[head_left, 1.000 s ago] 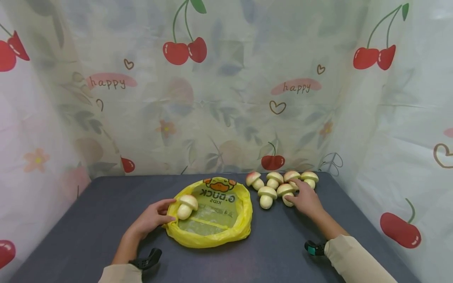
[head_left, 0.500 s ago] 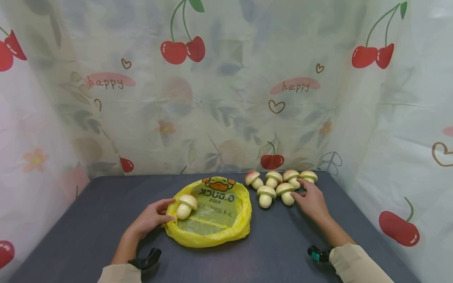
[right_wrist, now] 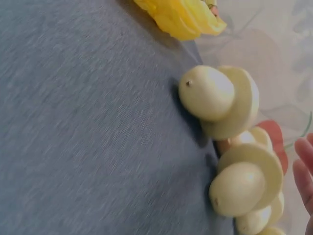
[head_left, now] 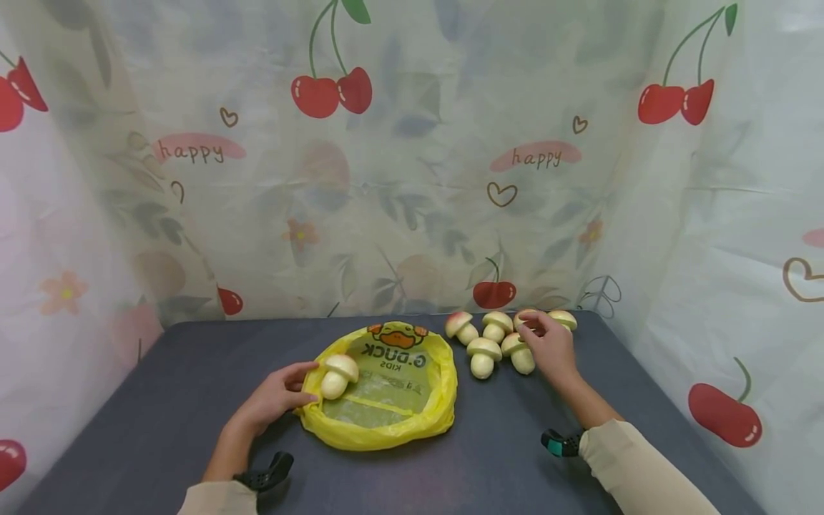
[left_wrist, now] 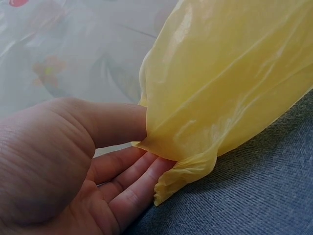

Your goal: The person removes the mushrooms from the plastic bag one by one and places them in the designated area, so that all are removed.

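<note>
My left hand grips the left rim of a yellow plastic bag, which lies opened out on the table. In the left wrist view the bag's film covers the fingertips. One toy mushroom, with a pale stem and rounded cap, lies in the bag at the left. My right hand hovers over a group of toy mushrooms, with bent fingers and nothing seen between them. Its nearest mushroom is partly covered by the hand. Only fingers of that hand show at the right wrist view's edge.
Several mushrooms cluster at the table's back right, among them a front one and a red-tinged one. The dark table ends at a cherry-print curtain behind and at both sides.
My right hand first drew back to the right from the mushrooms, then moved left and up over them. My left hand, the bag and the mushroom in it look unchanged.
</note>
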A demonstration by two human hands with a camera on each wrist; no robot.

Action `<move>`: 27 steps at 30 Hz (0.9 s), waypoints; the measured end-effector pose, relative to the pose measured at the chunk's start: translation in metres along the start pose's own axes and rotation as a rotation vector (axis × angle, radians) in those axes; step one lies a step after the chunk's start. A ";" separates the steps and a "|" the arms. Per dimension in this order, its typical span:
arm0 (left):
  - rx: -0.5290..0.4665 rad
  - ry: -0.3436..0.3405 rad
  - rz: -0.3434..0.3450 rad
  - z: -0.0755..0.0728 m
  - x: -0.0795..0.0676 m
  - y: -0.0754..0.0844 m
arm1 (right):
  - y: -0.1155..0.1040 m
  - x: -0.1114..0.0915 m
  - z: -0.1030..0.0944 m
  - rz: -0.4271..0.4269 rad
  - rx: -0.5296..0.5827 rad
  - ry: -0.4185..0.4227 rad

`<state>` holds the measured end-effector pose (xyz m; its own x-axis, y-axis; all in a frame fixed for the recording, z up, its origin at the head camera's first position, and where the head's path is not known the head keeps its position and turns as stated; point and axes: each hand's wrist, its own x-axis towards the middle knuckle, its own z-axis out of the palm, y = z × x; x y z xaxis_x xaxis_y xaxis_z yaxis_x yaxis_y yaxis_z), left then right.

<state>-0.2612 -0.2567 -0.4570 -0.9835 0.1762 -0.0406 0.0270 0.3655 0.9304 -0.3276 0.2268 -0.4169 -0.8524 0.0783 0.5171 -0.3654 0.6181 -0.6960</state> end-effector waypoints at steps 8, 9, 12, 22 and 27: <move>-0.015 -0.012 -0.017 0.000 0.002 -0.001 | -0.023 0.019 0.022 -0.014 0.070 -0.108; -0.020 -0.014 -0.023 0.000 0.002 -0.001 | -0.027 0.021 0.025 -0.017 0.070 -0.122; -0.030 -0.005 -0.043 0.000 0.004 -0.001 | -0.037 0.027 0.034 -0.039 0.059 -0.156; -0.039 -0.034 -0.024 -0.001 0.003 -0.001 | -0.061 0.037 0.071 -0.077 0.024 -0.212; -0.054 -0.039 -0.029 -0.001 0.001 0.001 | -0.074 0.035 0.090 -0.062 0.026 -0.260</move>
<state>-0.2628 -0.2573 -0.4555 -0.9760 0.2019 -0.0811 -0.0122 0.3214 0.9469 -0.3647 0.1131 -0.3923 -0.8944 -0.1641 0.4161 -0.4261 0.5950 -0.6814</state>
